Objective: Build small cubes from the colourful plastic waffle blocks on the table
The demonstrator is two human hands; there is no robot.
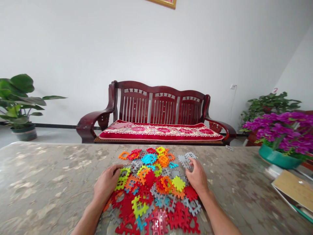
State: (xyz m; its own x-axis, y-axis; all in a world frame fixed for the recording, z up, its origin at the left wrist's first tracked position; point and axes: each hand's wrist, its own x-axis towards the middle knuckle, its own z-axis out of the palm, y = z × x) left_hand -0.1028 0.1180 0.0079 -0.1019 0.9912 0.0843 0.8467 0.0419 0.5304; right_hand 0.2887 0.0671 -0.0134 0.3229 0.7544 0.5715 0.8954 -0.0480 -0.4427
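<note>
At the table's (53,192) middle sits the puzzle-piece pile (150,179). Left hand (105,182) at nine o'clock, finger grip can't tell; right hand (197,176) at two, thumb and forefinger apart by grey pieces (183,159). Light, flat touch probably works best.

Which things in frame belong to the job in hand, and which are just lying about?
Likely in the job:
- toothed plastic pieces, mixed colours, heaped
- left hand, at lime pieces
- right hand, at grey pieces
- table, under the heap

Likely just about:
- purple flowers in teal pot
- brown flat item, right
- wooden bench with red cushion
- potted plant, left
</note>
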